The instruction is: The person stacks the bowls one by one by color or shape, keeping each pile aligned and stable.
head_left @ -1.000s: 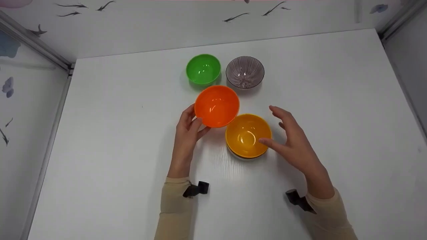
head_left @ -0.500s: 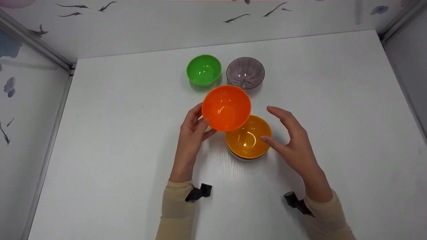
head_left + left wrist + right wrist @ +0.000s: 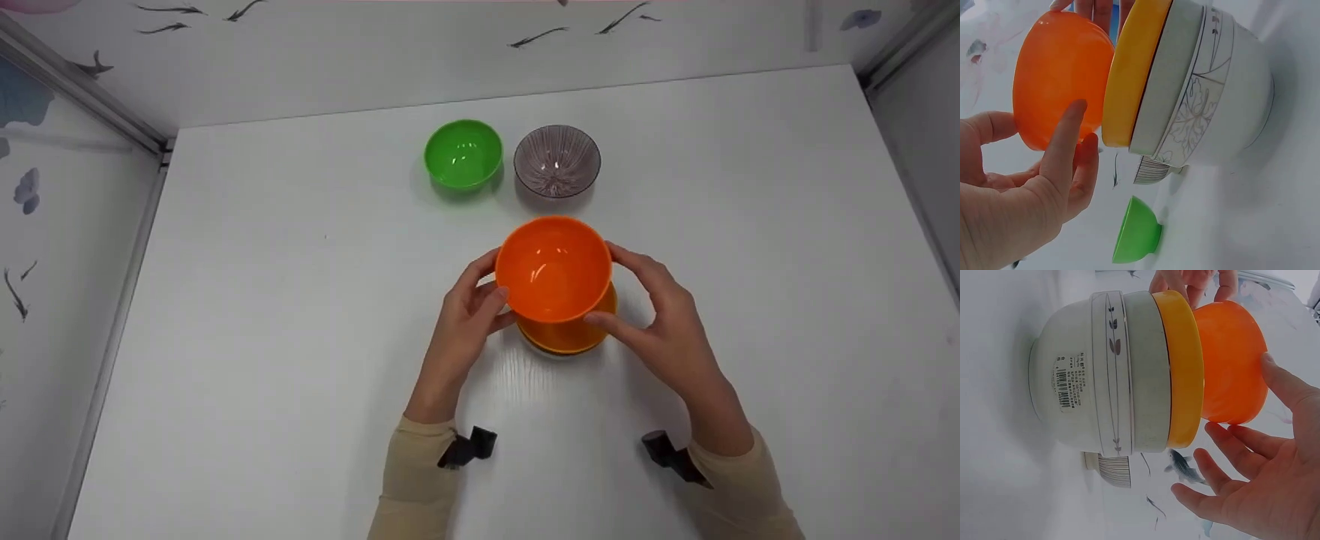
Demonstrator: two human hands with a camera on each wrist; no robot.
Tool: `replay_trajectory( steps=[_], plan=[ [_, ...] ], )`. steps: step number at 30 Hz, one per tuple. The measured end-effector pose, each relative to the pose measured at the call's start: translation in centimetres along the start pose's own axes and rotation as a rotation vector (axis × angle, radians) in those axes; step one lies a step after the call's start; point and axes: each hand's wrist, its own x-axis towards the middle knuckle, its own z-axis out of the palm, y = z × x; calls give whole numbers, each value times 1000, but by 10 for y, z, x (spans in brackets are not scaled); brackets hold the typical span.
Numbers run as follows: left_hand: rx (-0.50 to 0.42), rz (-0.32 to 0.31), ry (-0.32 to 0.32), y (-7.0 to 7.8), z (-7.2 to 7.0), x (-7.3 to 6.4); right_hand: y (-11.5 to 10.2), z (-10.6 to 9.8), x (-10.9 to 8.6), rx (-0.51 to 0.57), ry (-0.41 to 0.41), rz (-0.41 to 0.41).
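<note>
An orange bowl (image 3: 553, 266) is held level above a stack of nested bowls. My left hand (image 3: 463, 322) grips its left side, thumb near the rim and fingers beneath. On the opposite side my right hand (image 3: 670, 322) holds it between thumb and fingers. Topmost in the stack is a yellow bowl (image 3: 564, 339), mostly covered by the orange one in the head view. Below it the left wrist view shows a pale grey-green bowl (image 3: 1171, 79) and a white bowl (image 3: 1244, 95) with a leaf pattern. The orange bowl's base dips inside the yellow rim or just above it; I cannot tell which.
Behind the stack stand a green bowl (image 3: 463, 155) and, to its right, a purplish ribbed glass bowl (image 3: 557, 161). All rest on a white table (image 3: 285, 337). Panels with painted fish (image 3: 540, 36) enclose the back and sides.
My left hand has carried the orange bowl rightward over the yellow one. My right hand, earlier spread apart from it, now holds its right side.
</note>
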Motion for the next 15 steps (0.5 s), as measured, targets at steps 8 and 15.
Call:
replay_trajectory(
  steps=[8,15],
  plan=[
    [247,153,-38,-5,2,-7,3,-9,0,15,-19,-40],
    [433,226,-14,-12,5,-9,6,-15,-1,13,-71,-26]
  ],
)
